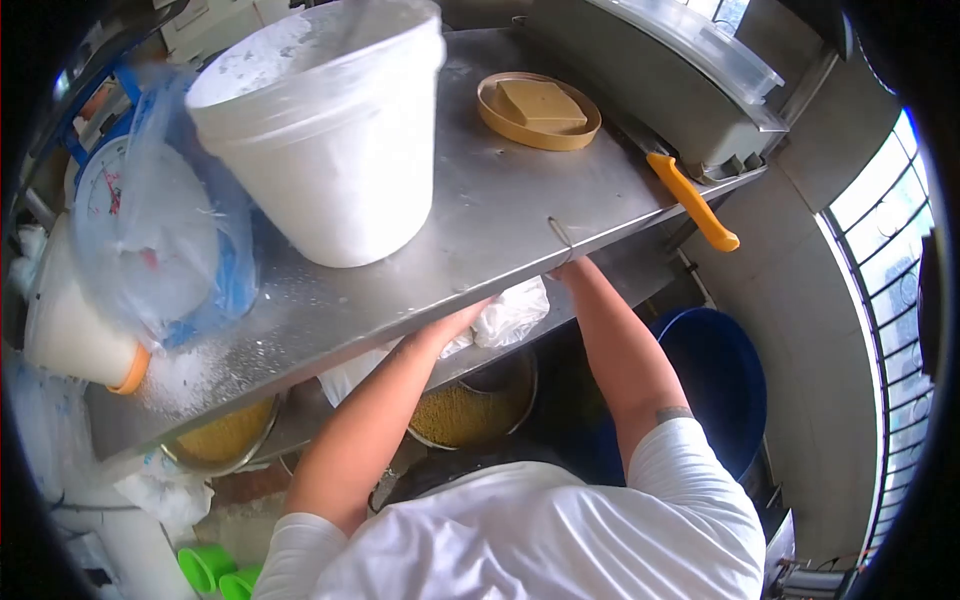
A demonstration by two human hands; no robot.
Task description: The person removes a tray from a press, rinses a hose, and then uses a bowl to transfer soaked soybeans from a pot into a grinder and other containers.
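Both hands reach under the steel bench point(520, 200) toward its lower shelf. The left hand point(462, 325) touches a white plastic bag point(512, 312) at the bench edge; its grip cannot be determined. The right hand point(565, 268) is hidden behind the bench edge, so its state cannot be determined either. Below the hands, two metal bowls of yellow grain sit on the lower shelf: one point(470, 408) directly beneath the hands, one point(225, 435) well to the left. Above the hands, on the bench top, stand one large white bucket point(325, 150) dusted with white powder and one shallow dish point(538, 112) holding one tan block. One orange-handled knife point(690, 198) lies right of the dish. One blue tub point(720, 385) stands right of the right arm.
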